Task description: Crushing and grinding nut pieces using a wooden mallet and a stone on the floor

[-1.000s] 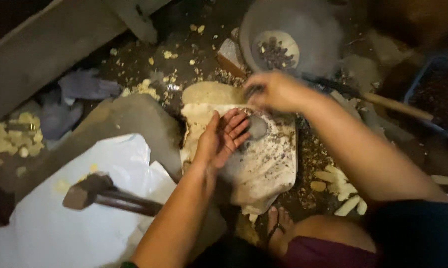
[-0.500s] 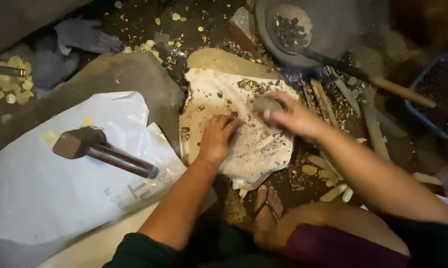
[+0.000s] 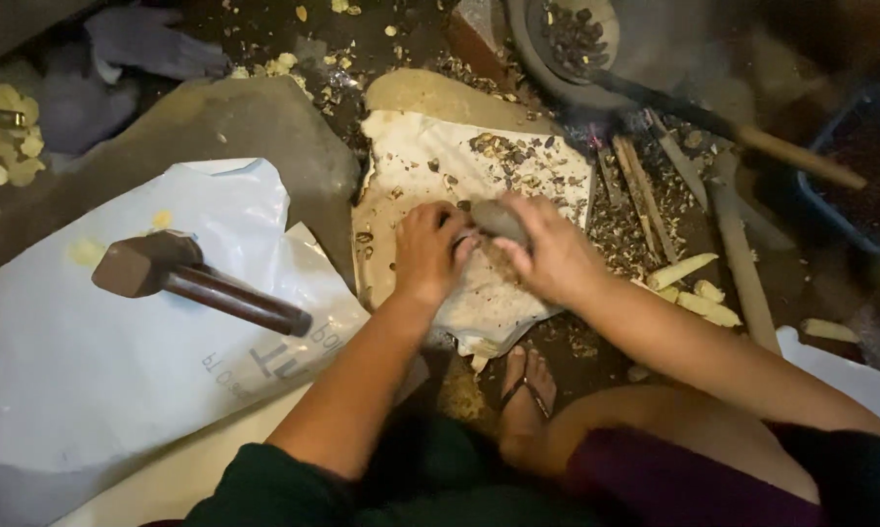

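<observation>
The right hand (image 3: 555, 256) closes its grip around a smooth grey oval stone (image 3: 500, 221), pressed down on a flat pale slab (image 3: 430, 156) littered with dark and tan shell fragments (image 3: 523, 166). Just left of it, the left hand (image 3: 428, 252) rests knuckles-up on the slab, fingers curled narrow and touching the stone's near-left end; whether it holds anything I cannot tell. On the white plastic sack (image 3: 89, 371) at the left lies a brown-headed hammer with a dark handle (image 3: 196, 278). At the far right a round grey bowl of dark kernels (image 3: 572, 29) sits, a long wooden-handled tool (image 3: 742, 137) beside it. A sandalled foot (image 3: 528, 390) shows near.
</observation>
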